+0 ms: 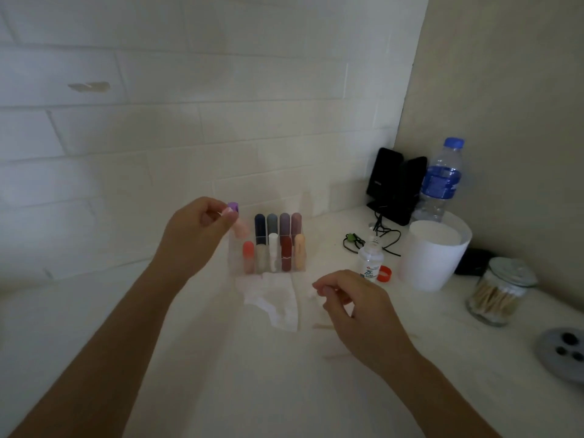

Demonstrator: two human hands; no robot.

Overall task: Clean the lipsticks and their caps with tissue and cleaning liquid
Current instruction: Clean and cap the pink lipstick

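The left hand (196, 232) pinches a pink lipstick (237, 227) near its purple top, thumb and fingertips closed on it. It is held just above the rack's (235, 263) left end, probably so the other hand can wipe it. The right hand (350, 301) hovers low over the table (221, 358), fingers curled, thumb meeting forefinger. A pale blur at the tips may be a swab or a scrap, and I cannot tell whether the hand holds anything. The tissue (278, 301) lies before the rack, within reach. The open bottle (370, 259) stands to the right, with its red cap (384, 275) beside it. The bottle's label is unreadable.
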